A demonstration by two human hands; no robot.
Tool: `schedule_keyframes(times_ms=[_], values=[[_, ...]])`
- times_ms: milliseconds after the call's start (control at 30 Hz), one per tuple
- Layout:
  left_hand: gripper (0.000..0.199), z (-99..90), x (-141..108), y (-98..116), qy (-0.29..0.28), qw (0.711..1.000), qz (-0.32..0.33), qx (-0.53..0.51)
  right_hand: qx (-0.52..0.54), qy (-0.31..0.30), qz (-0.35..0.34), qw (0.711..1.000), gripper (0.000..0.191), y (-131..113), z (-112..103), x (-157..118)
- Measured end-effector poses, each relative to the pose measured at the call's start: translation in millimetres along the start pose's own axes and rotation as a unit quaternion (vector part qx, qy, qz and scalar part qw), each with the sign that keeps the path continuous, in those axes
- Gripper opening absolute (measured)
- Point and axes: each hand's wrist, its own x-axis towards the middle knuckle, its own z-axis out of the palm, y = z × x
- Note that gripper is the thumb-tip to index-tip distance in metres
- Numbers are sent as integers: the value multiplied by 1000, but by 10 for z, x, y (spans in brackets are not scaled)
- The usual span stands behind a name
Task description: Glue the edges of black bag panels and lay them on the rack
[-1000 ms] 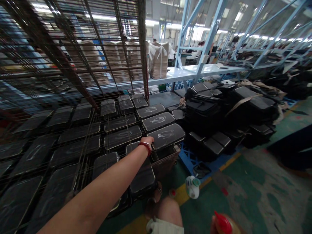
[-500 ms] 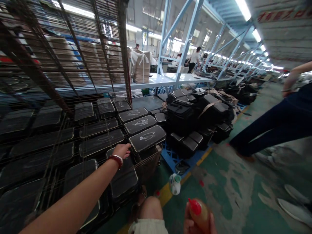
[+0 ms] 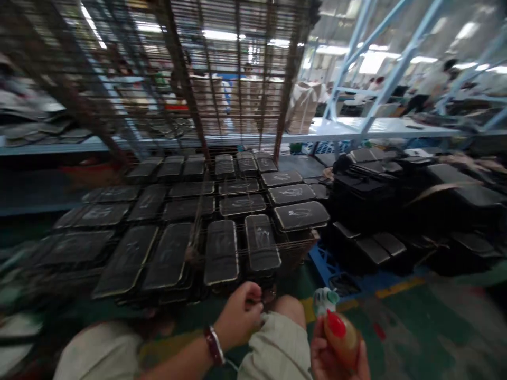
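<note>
My right hand (image 3: pixel 320 353) is wrapped around a squeeze bottle (image 3: pixel 345 343) with a red pointed cap and amber contents, held low at the front. My left hand (image 3: pixel 240 314), with a dark red bracelet at the wrist, hovers by my knee with curled fingers. Whether anything is between its fingertips is hidden. Just beyond it lie stacks of black rounded rectangular panels (image 3: pixel 221 250) with pale edges, several bearing whitish smears. The nearest upright-lying panel (image 3: pixel 262 243) is a little above my left hand, apart from it.
A rusty wire-mesh frame (image 3: pixel 190 84) rises behind the panels. On the right, black pieces (image 3: pixel 368 195) are heaped on a blue pallet (image 3: pixel 327 272). A white bottle with a green cap (image 3: pixel 325 301) stands on the floor. Blue shelving (image 3: pixel 344 79) and people are farther back.
The view has swung left. My left hand has drawn back from the panels' edge to near my knee, its fingers now curled. My right hand still holds the squeeze bottle.
</note>
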Motion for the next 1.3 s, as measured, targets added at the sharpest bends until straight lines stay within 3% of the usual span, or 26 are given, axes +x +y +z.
schedule_keyframes(times_ms=[100, 200, 367, 500, 633, 733, 900, 1000, 1100, 1300], values=[[64, 96, -392, -24, -62, 995, 79, 29, -67, -21, 85, 994, 47, 470, 111, 1], [92, -29, -591, -57, -31, 994, 99, 29, -141, -44, 150, 978, 51, 1063, 174, -81], [70, -493, -879, -189, 88, 994, 65, -13, -200, -79, 243, 946, 62, 1900, 177, -400], [62, -758, -1015, -347, 123, 990, 26, -65, -299, -131, 266, 907, 74, 2204, 70, -469], [48, -978, -940, -427, 143, 987, 44, -52, -452, -140, 216, 854, 89, 2238, -25, -279], [41, -1256, -685, -391, 166, 982, 84, -18, -479, -113, 164, 855, 91, 2167, -52, -158], [49, -1873, 14, -313, 276, 953, 119, 42, -478, -82, 127, 865, 88, 1988, -171, -152], [55, -2116, 348, -352, 288, 948, 111, 72, -482, -59, 124, 866, 84, 1892, -280, -156], [56, -2193, 493, -447, 261, 959, 93, 59, -484, -44, 123, 865, 81, 1819, -352, -127], [69, -2193, 479, -544, 257, 964, 73, -6, -475, -45, 120, 871, 78, 1729, -374, -60]])
